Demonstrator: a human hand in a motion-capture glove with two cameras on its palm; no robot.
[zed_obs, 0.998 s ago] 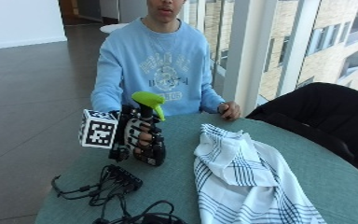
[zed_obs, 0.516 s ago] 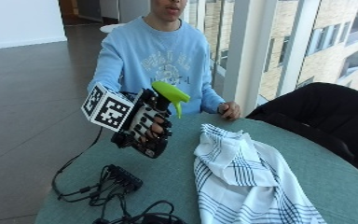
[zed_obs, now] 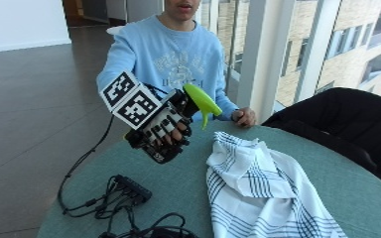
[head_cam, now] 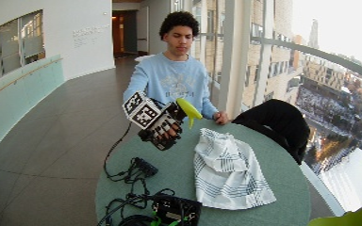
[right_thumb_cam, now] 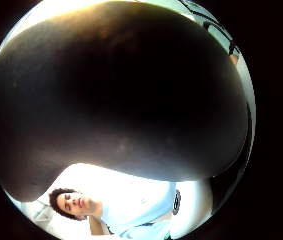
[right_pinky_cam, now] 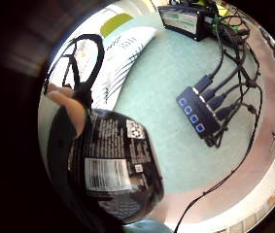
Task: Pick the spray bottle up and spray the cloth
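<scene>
My gloved right hand grips a black spray bottle with a lime green spray head, lifted above the green table and tilted. Its nozzle points toward the white cloth with dark blue stripes, which lies crumpled on the table to the bottle's side. In the wide outside view the hand holds the bottle's green spray head up beside the cloth. The bottle's black labelled body fills much of the little finger side palm view, with the cloth beyond it. The thumb side view is mostly blocked by the dark bottle.
A black USB hub with cables lies on the table near its front edge, and a black box sits nearer the edge. The person's bare left hand rests on the far table edge. A dark chair stands behind the table.
My hand has lifted the bottle higher and tipped it, so the green spray head now leans toward the cloth. The cloth has not moved.
</scene>
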